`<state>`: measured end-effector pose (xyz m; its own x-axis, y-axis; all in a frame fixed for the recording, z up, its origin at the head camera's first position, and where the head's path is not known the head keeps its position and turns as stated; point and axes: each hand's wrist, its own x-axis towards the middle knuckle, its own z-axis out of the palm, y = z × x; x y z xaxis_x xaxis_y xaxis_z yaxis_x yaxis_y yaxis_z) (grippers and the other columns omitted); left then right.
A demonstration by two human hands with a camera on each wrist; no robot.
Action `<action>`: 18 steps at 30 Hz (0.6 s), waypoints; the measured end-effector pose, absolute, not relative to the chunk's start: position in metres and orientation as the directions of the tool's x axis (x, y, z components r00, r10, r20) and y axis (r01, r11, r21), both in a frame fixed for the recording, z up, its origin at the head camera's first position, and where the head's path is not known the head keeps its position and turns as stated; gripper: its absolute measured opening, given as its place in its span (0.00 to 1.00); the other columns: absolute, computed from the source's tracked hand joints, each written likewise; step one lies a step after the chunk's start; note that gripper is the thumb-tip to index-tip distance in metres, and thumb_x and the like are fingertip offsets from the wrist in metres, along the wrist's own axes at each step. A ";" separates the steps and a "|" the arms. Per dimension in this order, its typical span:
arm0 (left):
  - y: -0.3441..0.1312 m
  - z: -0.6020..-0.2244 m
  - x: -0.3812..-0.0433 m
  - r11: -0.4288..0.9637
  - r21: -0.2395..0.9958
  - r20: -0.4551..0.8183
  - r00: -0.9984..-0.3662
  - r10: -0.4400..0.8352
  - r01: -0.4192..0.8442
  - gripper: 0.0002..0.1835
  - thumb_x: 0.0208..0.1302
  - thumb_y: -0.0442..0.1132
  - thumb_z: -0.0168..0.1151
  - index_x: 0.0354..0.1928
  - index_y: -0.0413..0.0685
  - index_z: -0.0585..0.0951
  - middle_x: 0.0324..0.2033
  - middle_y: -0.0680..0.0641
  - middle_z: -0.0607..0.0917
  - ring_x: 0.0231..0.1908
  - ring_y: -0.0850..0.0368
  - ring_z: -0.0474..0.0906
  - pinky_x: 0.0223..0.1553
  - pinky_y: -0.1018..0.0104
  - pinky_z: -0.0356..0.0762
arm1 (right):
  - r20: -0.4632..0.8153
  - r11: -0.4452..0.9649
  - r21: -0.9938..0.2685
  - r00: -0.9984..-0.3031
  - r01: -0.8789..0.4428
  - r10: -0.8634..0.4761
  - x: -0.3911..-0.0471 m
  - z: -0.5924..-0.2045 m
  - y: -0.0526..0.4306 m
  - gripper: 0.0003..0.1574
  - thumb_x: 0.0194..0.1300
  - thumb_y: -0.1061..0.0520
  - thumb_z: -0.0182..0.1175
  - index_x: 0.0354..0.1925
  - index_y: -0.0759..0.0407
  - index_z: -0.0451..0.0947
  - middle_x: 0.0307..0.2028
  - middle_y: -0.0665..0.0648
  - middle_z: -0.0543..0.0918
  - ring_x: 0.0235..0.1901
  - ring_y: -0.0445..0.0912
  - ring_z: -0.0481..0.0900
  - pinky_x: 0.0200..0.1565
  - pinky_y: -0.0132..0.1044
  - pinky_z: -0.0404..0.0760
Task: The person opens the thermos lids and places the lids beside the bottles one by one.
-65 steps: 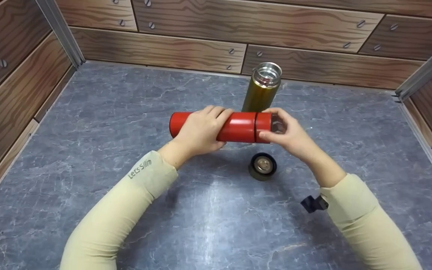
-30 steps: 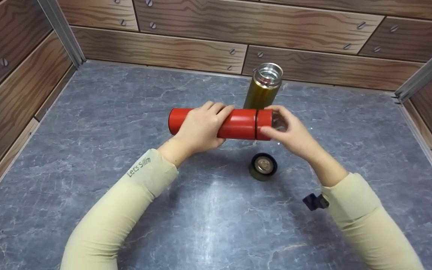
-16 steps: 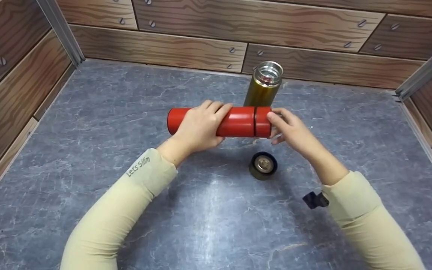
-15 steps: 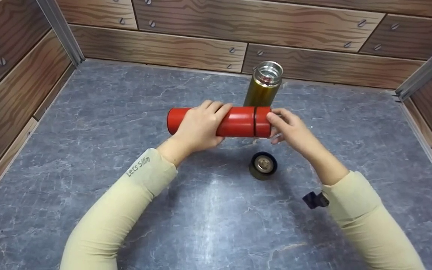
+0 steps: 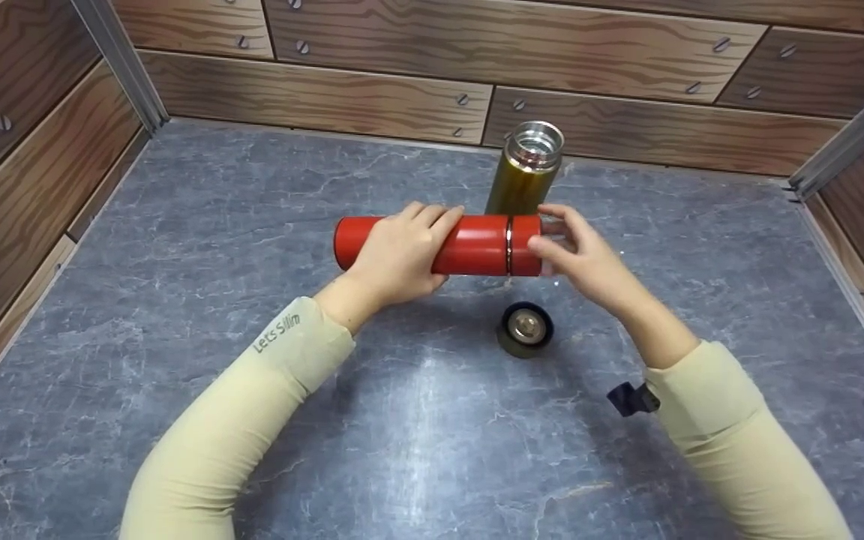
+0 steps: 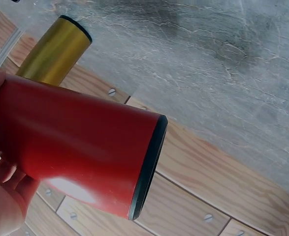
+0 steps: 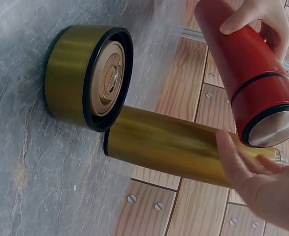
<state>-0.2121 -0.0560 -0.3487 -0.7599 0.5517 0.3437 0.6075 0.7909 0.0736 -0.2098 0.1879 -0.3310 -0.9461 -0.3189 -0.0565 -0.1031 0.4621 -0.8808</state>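
Note:
A red thermos point(image 5: 477, 245) lies level in the air in the head view. My left hand point(image 5: 402, 251) grips it round the body from above. At its right end is a red lid point(image 5: 528, 259), with a shiny metal ring showing at the seam. My right hand point(image 5: 586, 259) is at the lid's end, thumb and fingers spread about its rim. In the right wrist view the right fingers point(image 7: 227, 152) are extended beside the lid's silver end face and do not wrap it. Behind the red thermos a gold thermos point(image 5: 523, 184) stands upright without a lid.
The gold thermos's lid point(image 5: 526, 330) sits on the grey marbled table point(image 5: 289, 450), inner side up, in front of the red thermos. Wood-patterned walls point(image 5: 327, 82) bound the table at the back and both sides. A dark wrist device point(image 5: 631, 399) is at the right cuff.
My right thumb went from low to high on the lid, then back down as the fingers spread. The seam now shows metal where it was dark. The thermos has risen slightly.

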 end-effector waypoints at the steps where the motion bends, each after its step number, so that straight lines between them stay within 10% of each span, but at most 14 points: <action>1: -0.056 -0.348 -0.212 0.788 0.067 0.344 -0.756 0.557 0.611 0.38 0.48 0.46 0.68 0.63 0.43 0.68 0.54 0.44 0.79 0.52 0.48 0.75 0.49 0.53 0.78 | -0.081 0.467 -0.881 -0.949 -0.075 -0.305 -0.210 -0.331 0.188 0.34 0.68 0.52 0.51 0.66 0.66 0.56 0.55 0.69 0.71 0.39 0.44 0.78 0.37 0.28 0.80; 5: -0.054 -0.348 -0.211 0.783 0.062 0.348 -0.749 0.564 0.618 0.39 0.49 0.45 0.68 0.64 0.42 0.67 0.54 0.44 0.79 0.52 0.48 0.75 0.50 0.53 0.77 | -0.117 0.487 -0.873 -0.950 -0.041 -0.289 -0.209 -0.332 0.187 0.31 0.69 0.50 0.48 0.62 0.70 0.60 0.46 0.67 0.75 0.27 0.37 0.77 0.33 0.28 0.80; 14: -0.056 -0.349 -0.211 0.781 0.107 0.373 -0.753 0.542 0.616 0.34 0.47 0.44 0.69 0.58 0.43 0.71 0.52 0.46 0.81 0.49 0.50 0.76 0.49 0.54 0.78 | -0.036 0.533 -0.829 -0.936 -0.168 -0.349 -0.207 -0.332 0.189 0.37 0.60 0.55 0.62 0.63 0.63 0.59 0.55 0.64 0.71 0.50 0.52 0.74 0.44 0.29 0.77; 18: -0.056 -0.349 -0.211 0.780 0.114 0.385 -0.751 0.537 0.616 0.34 0.47 0.44 0.69 0.58 0.44 0.72 0.52 0.46 0.81 0.49 0.50 0.76 0.49 0.54 0.78 | -0.100 0.531 -0.842 -0.940 -0.095 -0.328 -0.208 -0.332 0.189 0.36 0.66 0.50 0.54 0.65 0.64 0.57 0.53 0.67 0.73 0.43 0.47 0.77 0.42 0.34 0.80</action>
